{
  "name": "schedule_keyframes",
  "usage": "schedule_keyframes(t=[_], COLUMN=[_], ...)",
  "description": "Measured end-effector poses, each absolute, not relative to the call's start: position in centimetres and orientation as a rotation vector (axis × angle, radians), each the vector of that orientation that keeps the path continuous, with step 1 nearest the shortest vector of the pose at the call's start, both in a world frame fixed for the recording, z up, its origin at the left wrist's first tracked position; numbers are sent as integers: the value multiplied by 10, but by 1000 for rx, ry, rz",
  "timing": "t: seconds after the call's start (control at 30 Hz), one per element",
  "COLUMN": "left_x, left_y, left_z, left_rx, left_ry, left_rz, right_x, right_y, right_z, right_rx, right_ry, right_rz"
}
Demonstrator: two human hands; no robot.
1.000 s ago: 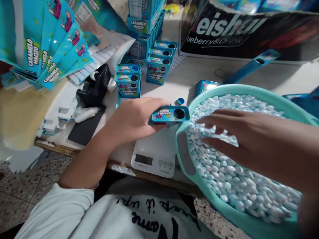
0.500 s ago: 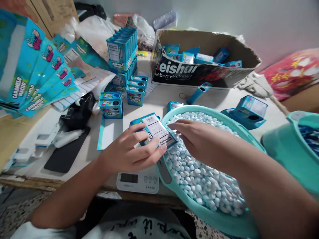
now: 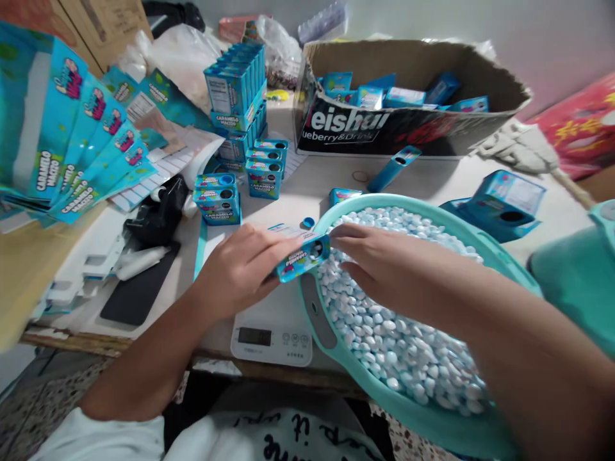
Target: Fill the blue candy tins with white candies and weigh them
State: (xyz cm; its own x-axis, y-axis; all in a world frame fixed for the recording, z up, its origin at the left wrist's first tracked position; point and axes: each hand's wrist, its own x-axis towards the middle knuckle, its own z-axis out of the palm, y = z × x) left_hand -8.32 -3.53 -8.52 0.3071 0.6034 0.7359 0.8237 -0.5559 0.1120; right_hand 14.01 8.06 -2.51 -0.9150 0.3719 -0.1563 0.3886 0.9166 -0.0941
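My left hand (image 3: 240, 266) is closed around a blue candy box (image 3: 300, 259), with its narrow printed end and round hole turned towards me. Whitish pieces show inside the hole. At the right edge of that box, my right hand (image 3: 368, 253) has its fingers bent and drawn together; whatever they hold is hidden. Beneath this hand is a turquoise basin (image 3: 512, 269) full of white and pale blue wrapped candies (image 3: 384, 326). A small blue cap (image 3: 308, 222) lies just behind the held box. Below my left hand sits a white kitchen scale (image 3: 271, 339).
Filled-looking blue boxes (image 3: 218, 202) stand in a tray at left, with taller stacks (image 3: 235, 96) behind. A large carton (image 3: 408, 128) holds more boxes at the back. Flat display cartons (image 3: 62, 128) fan out at far left. A teal bucket (image 3: 571, 269) stands right.
My left hand has turned the box from its printed side facing up to its holed end facing me. The right hand stays by the box's edge. The whole view has shifted slightly.
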Motion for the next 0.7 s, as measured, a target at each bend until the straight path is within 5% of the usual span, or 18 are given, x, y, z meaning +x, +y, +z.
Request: schedule_keyframes(t=[0.2, 0.4, 0.7], left_x=[-101, -107, -108], left_y=[-35, -39, -35], left_z=[-73, -66, -72], left_rx=[-2383, -2615, -2308], left_ry=[-1879, -2266, -1548], left_rz=[-1470, -1021, -1146], right_x=[141, 144, 142], right_y=[86, 86, 85], right_z=[-34, -40, -42], right_rx=[600, 546, 599], right_ry=[2914, 2978, 3019], right_rz=[-189, -178, -227])
